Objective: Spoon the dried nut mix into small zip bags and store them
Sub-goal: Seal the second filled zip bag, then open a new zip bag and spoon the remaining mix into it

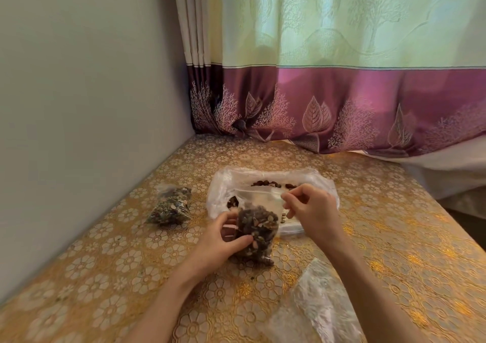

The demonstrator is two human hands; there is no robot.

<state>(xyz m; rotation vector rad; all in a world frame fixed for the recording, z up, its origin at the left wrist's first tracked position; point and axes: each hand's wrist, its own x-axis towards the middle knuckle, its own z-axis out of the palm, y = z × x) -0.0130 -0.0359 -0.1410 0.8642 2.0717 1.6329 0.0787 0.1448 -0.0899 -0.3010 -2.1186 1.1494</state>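
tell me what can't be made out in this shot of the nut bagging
All in the head view:
- Zip strip of the held bag: too fine and blurred to tell sealed or open; the right hand covers one end.
- Big bag of nut mix: mostly hidden behind both hands and the held bag.
- Spoon: none visible.
- Filled bags by the wall: blurred, count unclear.
- Empty bags: cut off by the bottom edge.

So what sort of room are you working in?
Probably a home: a table with a floral cloth sits in a wall corner under a patterned curtain, and the hands work a zip bag.
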